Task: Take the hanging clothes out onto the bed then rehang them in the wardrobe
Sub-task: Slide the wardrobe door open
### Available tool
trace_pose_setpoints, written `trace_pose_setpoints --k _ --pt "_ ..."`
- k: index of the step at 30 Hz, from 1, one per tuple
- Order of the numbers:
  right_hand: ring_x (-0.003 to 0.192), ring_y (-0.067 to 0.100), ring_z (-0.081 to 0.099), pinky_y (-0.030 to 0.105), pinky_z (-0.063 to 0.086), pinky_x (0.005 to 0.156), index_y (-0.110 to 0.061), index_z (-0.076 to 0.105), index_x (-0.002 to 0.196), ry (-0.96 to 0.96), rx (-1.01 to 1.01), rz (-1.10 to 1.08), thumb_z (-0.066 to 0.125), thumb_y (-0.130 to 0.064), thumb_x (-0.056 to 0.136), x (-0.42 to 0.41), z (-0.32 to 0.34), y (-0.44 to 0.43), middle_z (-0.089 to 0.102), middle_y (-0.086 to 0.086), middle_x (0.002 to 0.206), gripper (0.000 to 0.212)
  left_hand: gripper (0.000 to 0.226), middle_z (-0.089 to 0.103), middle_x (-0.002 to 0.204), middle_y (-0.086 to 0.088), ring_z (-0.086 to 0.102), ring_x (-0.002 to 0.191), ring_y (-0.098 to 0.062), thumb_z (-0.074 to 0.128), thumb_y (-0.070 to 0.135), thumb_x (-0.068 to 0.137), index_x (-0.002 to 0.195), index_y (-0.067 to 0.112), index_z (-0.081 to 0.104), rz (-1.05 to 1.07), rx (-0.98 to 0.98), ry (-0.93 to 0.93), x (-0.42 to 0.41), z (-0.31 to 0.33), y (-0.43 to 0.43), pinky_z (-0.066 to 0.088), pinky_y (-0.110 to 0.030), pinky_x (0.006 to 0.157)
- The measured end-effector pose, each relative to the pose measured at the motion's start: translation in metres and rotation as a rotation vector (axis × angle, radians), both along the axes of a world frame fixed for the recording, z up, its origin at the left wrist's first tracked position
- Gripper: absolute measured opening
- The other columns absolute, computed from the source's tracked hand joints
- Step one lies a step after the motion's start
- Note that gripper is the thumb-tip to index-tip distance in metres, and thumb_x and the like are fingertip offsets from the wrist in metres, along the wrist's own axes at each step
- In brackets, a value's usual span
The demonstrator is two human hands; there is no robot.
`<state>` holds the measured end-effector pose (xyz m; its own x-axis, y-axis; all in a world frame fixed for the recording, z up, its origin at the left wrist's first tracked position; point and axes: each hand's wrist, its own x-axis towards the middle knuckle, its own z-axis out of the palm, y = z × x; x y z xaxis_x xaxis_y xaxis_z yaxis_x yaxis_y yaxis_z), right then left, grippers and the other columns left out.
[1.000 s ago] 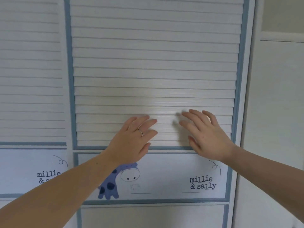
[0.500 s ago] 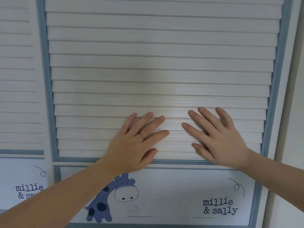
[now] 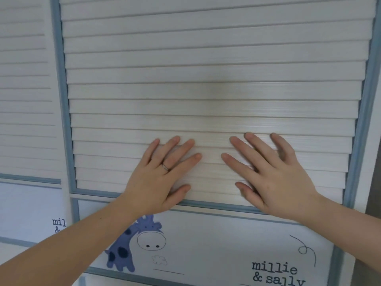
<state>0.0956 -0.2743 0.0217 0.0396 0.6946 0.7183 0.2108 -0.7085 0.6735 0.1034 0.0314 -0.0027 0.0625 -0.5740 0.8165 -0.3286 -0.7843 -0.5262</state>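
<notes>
The wardrobe (image 3: 206, 79) fills the view, seen close up from the head camera. Its nearer door is a white slatted panel set in a pale blue frame (image 3: 61, 100), and the slats run level across it from edge to edge. What hangs behind the door is hidden.

Both hands lie flat against the lower slats, side by side and slightly apart, with a bare strip of slats between them. The left hand (image 3: 158, 178) is spread open, fingers straight and fanned up and to the right, the thumb resting just above the bottom rail of the frame; it holds nothing. A thin ring (image 3: 165, 167) sits on one of its fingers. The right hand (image 3: 276, 178) mirrors it, fingers straight and fanned up and to the left, palm pressed near the bottom rail, thumb low on the slats; it too grips nothing. Both forearms reach in from the lower corners.

Below the slats is a smooth white panel (image 3: 226, 244) bearing a blue spotted giraffe (image 3: 132, 244), partly covered by the left wrist, and the lettering "millie & sally" (image 3: 276, 274) at the lower right under a thin curled line (image 3: 305, 249). A second slatted door (image 3: 24, 100) stands to the left, with part of the same lettering below it
</notes>
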Motion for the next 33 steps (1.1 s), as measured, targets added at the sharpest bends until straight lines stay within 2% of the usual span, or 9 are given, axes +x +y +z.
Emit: trace_pose_setpoints --k 13,18,24,28,33 --pt "0.147 0.033 0.025 0.062 0.023 0.112 -0.021 0.041 0.149 0.028 -0.001 0.042 0.049 -0.041 0.092 0.005 -0.002 0.071 0.026 0.011 0.160 0.060 0.065 0.016 0.166 -0.007 0.012 0.153 -0.030 0.046 0.046 0.095 0.154 0.024 0.033 0.092 -0.380 0.112 -0.004 -0.016 0.053 0.008 -0.054 0.122" --pt "0.147 0.032 0.025 0.062 0.021 0.114 -0.020 0.042 0.148 0.038 0.006 0.063 0.045 -0.041 0.093 0.009 -0.003 0.109 0.025 0.010 0.161 0.059 0.069 0.003 0.168 -0.002 -0.001 0.154 -0.028 0.042 0.050 0.096 0.158 0.029 0.022 0.136 -0.576 0.208 -0.011 -0.029 0.064 0.000 -0.052 0.122" --pt "0.149 0.030 0.021 0.060 0.015 0.117 -0.019 0.041 0.148 0.081 0.014 0.106 0.043 -0.041 0.094 0.010 -0.002 0.160 0.024 0.010 0.161 0.058 0.066 -0.008 0.167 0.009 -0.012 0.153 -0.017 0.033 0.053 0.097 0.158 0.040 0.010 0.116 -0.872 0.317 -0.015 -0.042 0.070 -0.002 -0.049 0.123" --pt "0.149 0.031 0.019 0.060 0.014 0.117 -0.018 0.041 0.147 0.121 -0.006 0.114 0.043 -0.039 0.093 0.009 -0.001 0.192 0.022 0.011 0.161 0.058 0.064 -0.008 0.167 0.009 -0.015 0.152 -0.013 0.026 0.055 0.097 0.157 0.044 0.006 0.122 -1.008 0.328 -0.014 -0.044 0.080 -0.002 -0.049 0.123" --pt "0.148 0.032 0.021 0.060 0.012 0.117 -0.018 0.047 0.141 0.170 -0.048 0.125 0.049 -0.038 0.087 0.005 0.002 0.225 0.027 0.009 0.160 0.058 0.064 -0.004 0.168 0.006 -0.010 0.153 -0.016 0.022 0.053 0.097 0.158 0.039 0.008 0.173 -1.053 0.302 -0.011 -0.044 0.109 0.003 -0.051 0.123"
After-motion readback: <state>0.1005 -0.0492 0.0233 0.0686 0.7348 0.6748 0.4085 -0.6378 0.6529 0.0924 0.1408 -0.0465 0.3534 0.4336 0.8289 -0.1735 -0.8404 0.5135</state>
